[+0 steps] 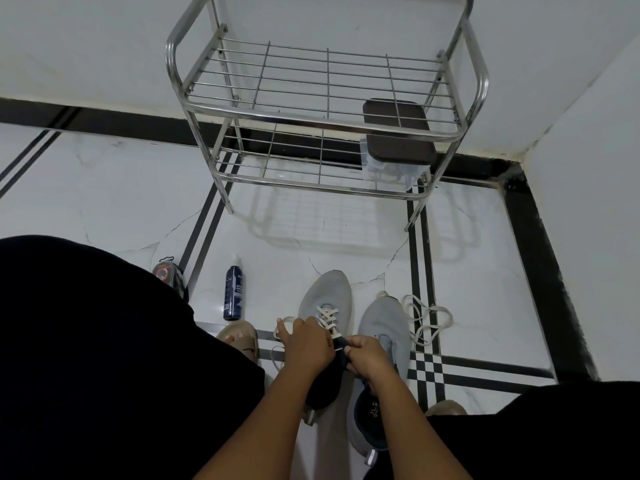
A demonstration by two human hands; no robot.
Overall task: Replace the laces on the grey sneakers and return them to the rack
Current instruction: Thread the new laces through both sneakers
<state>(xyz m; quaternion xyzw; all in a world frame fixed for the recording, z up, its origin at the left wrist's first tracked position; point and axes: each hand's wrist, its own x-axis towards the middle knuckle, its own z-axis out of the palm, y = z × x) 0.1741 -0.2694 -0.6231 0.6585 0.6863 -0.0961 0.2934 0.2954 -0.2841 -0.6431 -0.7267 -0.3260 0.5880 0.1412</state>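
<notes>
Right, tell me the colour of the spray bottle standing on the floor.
Dark navy blue with a white nozzle and white print; the spray bottle shows in the head view.

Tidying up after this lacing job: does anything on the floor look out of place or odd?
A loose white lace lies tangled on the floor right of the unlaced grey sneaker. The floor tile shows cracks near the rack.

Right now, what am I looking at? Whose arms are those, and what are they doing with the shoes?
The camera sits on a person's head, looking down at the floor. The left hand and right hand both work at the tongue of the left grey sneaker, which already has a white lace. The right grey sneaker has none; a loose lace lies beside it. A blue spray bottle stands nearby. Behind is the metal shoe rack.
</notes>
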